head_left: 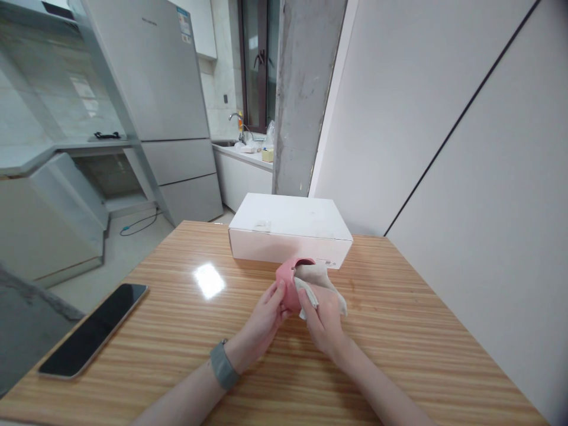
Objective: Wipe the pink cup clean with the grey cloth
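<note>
Small pink rounded cup-like object, smooth matte surface, dark opening at its top edge facing away toward the box; exact shape hard to tell, mostly covered by fingers and cloth. It is held above the striped light-wood bench, just in front of the white rectangular cardboard box, at bench centre.

Left hand closed around the pink object's left side, fingertips on its lower left, thumb up against it. Grey band on the left wrist.

Right hand holds a crumpled off-white cloth or paper wipe, pressed against the pink object's right side and its top rim; fingers curled over the wipe, part of the wipe folds over the index finger and part hangs out to the right.

Both hands touching the pink object, close together, forearms resting low over the bench.

White box lies flat, lid shut, small label on its front right and a bit of tape on top. Black-screened smartphone lies face up near the bench's left edge, well apart from the hands. Bright light glare on the wood between phone and hands.

Background: grey refrigerator, concrete pillar, counter with sink tap by a window.
</note>
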`<state>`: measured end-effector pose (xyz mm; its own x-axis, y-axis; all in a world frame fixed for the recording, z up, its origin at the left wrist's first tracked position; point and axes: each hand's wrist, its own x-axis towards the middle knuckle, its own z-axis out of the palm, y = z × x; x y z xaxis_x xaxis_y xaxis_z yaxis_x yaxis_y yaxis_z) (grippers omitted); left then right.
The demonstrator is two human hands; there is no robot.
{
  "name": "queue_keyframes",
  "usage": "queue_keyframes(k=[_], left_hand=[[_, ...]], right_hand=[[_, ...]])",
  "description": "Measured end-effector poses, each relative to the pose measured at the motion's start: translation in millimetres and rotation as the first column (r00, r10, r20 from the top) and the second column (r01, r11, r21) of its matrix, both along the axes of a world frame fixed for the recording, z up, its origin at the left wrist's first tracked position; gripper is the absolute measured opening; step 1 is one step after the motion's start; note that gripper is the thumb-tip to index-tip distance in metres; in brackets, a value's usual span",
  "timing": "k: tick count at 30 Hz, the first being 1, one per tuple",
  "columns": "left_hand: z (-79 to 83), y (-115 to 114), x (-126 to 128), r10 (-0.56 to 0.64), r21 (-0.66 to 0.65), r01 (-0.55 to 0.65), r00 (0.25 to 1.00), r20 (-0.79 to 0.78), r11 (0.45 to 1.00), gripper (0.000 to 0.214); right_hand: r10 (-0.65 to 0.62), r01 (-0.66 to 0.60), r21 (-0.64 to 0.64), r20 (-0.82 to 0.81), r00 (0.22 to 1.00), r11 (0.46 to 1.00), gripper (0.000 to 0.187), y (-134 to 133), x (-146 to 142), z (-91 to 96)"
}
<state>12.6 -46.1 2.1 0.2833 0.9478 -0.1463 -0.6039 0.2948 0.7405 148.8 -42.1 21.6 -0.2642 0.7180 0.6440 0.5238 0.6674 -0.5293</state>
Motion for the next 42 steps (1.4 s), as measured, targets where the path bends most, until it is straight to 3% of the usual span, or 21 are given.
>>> queue_keyframes(k=[4,6,11,14,17,20,24,27,30,36,42], left_hand=[[1.3,5.4,-8.0,-0.026,-0.061,0.017,0.987,-0.158,0.998,0.060],[2.0,6.7,-9.0,-0.039,-0.085,0.025,0.986,-0.165,0.996,0.062],[6.7,7.6,-5.9,-0.115,-0.049,0.120,0.990,0.084,0.992,0.049],[8.7,7.0,-5.9,-0.127,-0.095,0.148,0.972,0.200,0.984,0.030],[6.8,5.5,-7.5,-0.161,-0.078,0.185,0.956,0.245,0.980,0.019],[2.2,4.7,-7.8,-0.177,-0.016,0.184,0.963,0.201,0.983,0.021],[-3.6,4.9,-4.7,-0.113,0.024,0.111,0.987,0.113,0.994,0.030],[-4.8,4.5,-1.6,-0.009,0.000,0.009,0.996,0.089,1.000,0.034],[-3.2,4.0,0.0,0.020,-0.051,-0.016,0.996,0.082,0.999,0.040],[0.5,6.1,-5.2,0.051,-0.064,-0.051,0.999,-0.008,0.997,0.047],[1.6,10.0,-16.1,0.038,-0.024,-0.042,0.984,-0.173,0.999,0.062]], right_hand=[[0.083,-0.091,0.077,0.101,0.991,0.993,0.032,-3.3,-0.6,4.6],[0.070,-0.092,0.129,0.165,0.984,0.987,0.031,-5.6,-3.1,7.0],[-0.012,-0.042,0.246,0.213,0.977,0.968,0.028,-7.3,-7.6,9.4],[-0.031,-0.027,0.302,0.185,0.982,0.953,0.028,-5.7,-5.1,9.0],[-0.033,-0.005,0.246,0.147,0.989,0.969,0.030,-3.9,-0.1,8.3],[-0.043,0.026,0.153,0.111,0.993,0.988,0.033,-2.1,3.6,7.6],[-0.074,0.063,0.115,0.097,0.993,0.991,0.035,-0.2,3.2,6.7],[-0.100,0.092,0.094,0.084,0.991,0.991,0.035,0.6,-0.2,4.9],[-0.097,0.090,0.093,0.076,0.992,0.992,0.034,0.3,-4.3,2.7],[-0.024,0.013,0.124,0.091,0.996,0.992,0.033,-3.7,-8.1,2.5],[0.136,-0.164,0.146,0.184,0.973,0.976,0.030,-5.2,-3.8,8.5]])
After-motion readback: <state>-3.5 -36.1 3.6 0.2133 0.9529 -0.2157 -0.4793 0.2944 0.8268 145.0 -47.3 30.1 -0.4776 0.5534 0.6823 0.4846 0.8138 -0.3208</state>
